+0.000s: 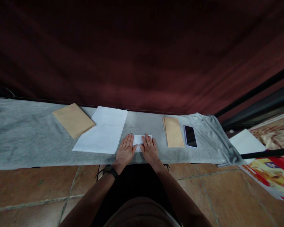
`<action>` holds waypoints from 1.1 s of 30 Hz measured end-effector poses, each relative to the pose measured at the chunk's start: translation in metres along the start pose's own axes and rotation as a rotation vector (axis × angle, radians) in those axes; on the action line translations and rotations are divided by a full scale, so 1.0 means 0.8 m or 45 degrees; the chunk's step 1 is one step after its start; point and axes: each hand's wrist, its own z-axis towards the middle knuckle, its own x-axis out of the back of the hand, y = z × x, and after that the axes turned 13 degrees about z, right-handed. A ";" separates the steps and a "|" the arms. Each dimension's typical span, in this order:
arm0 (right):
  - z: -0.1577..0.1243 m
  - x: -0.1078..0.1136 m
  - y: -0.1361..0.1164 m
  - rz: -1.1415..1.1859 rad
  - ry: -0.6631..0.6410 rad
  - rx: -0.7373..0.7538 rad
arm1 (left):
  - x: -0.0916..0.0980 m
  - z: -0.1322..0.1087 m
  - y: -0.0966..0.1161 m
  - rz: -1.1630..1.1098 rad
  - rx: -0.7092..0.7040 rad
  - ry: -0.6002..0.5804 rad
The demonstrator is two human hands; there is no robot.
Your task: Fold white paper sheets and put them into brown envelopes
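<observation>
A small folded white paper lies flat on the grey cloth near the table's front edge. My left hand rests on its left end, fingers stretched forward. On its right end lies my right hand, also flat with fingers extended. The thumbs point toward each other over the paper. Just left of my left hand are large white sheets with a crease across them. Brown envelopes overlap the sheets' left side. More brown envelopes sit to the right of my right hand.
A phone lies right of the envelopes on the grey cloth. Behind the table hangs a dark red curtain. Dark bars, a white sheet and a colourful printed box or bag are at the far right.
</observation>
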 end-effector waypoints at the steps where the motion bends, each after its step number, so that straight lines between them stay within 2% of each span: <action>1: -0.002 0.001 0.003 -0.006 0.008 -0.004 | 0.000 -0.003 -0.001 -0.010 0.012 0.007; 8: -0.007 0.004 0.013 -0.051 0.032 -0.056 | 0.006 -0.018 -0.003 -0.003 0.058 -0.008; 13: 0.001 0.001 -0.003 -0.058 0.096 -0.104 | 0.008 -0.021 0.001 0.011 0.078 -0.002; 20: -0.001 -0.008 -0.035 0.029 -0.060 0.111 | 0.011 -0.036 -0.001 -0.002 -0.069 -0.010; 26: -0.011 0.000 -0.017 -0.011 -0.002 0.038 | 0.012 -0.051 -0.011 -0.024 -0.105 0.043; 33: -0.022 0.004 0.002 -0.027 0.043 -0.014 | 0.012 -0.033 0.010 -0.082 -0.038 -0.002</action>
